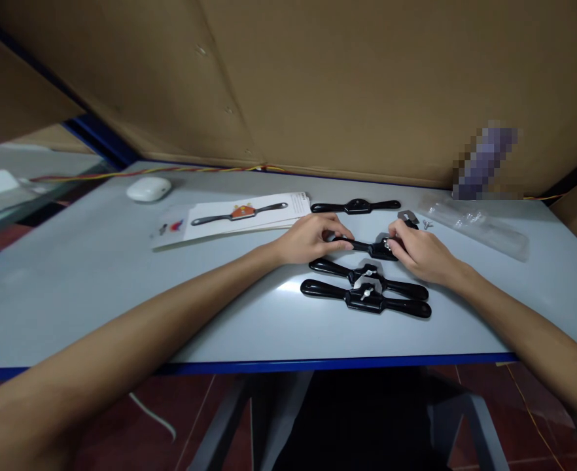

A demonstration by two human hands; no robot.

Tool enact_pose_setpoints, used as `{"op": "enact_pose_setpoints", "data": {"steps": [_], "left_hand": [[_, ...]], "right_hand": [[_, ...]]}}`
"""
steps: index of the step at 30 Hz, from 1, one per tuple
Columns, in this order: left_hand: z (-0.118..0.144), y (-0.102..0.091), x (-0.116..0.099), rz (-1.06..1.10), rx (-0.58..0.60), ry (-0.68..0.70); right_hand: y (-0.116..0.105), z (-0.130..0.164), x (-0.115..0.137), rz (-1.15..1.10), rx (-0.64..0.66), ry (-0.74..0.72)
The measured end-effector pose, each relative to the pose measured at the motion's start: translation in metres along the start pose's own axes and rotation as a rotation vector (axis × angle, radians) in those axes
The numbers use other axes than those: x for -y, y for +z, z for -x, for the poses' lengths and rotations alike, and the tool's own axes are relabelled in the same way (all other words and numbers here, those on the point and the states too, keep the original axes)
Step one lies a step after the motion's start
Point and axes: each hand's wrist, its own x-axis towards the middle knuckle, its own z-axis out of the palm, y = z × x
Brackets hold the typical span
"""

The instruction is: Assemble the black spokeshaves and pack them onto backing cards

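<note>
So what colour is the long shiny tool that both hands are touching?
The long shiny tool is black, best seen in the head view.

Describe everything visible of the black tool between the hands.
Glossy black tool, apparently metal: slim left handle, thicker body, small silvery part. It runs crosswise, beyond two similar tools. The left hand pinches the handle; the right hand is at the silvery part, hiding the right end. I can't tell whether it rests on the table.

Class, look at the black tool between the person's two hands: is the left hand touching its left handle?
Touching: the head view shows the left hand pinching the left handle between thumb and fingers, with no gap showing.
</note>
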Motion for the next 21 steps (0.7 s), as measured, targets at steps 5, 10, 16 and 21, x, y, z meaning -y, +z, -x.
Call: {"op": "enact_pose_setpoints", "data": {"steps": [5,10,16,21], "left_hand": [[0.0004,-0.0001,-0.0002,0.004,0.003,0.014],[0.0004,-0.0003,0.0002,-0.012,0.009,0.020],[0.0004,-0.0005,0.0003,-0.022,0.012,0.021],[0.0004,-0.0005,0.0004,-0.028,0.012,0.023]], "right_hand": [[0.0002,0.0024,-0.0028,-0.020,-0.026,-0.102],[-0.0025,0.0046,-0.0049,0.055,0.015,-0.151],[-0.0017,0.0042,-0.0061,0.085,0.023,-0.143],[-0.0018,0.0039,-0.0079,0.001,0.023,-0.133]]}}
